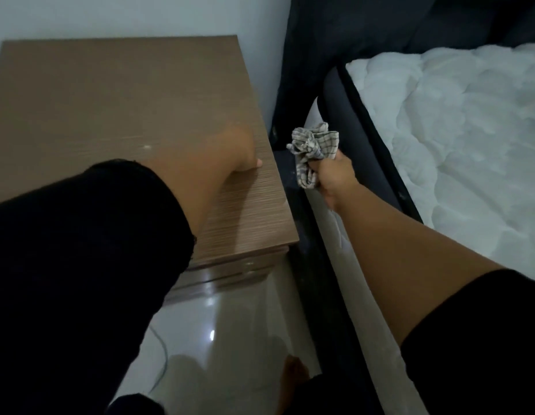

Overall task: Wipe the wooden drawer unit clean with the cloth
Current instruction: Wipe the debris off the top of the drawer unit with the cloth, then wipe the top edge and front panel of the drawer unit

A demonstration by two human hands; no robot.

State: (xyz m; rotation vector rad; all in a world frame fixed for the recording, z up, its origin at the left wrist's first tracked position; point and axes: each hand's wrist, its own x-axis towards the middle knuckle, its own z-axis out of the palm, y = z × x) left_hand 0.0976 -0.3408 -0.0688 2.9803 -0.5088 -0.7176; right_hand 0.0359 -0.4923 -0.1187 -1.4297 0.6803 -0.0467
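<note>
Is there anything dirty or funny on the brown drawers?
A small pale speck sits on the drawer unit, near the left hand. Whether it is dirt or a chip cannot be told. Nothing else stands out.

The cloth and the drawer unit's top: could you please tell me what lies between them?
In the head view, only a dark gap separates the cloth, bunched in the right hand, from the drawer unit.
</note>
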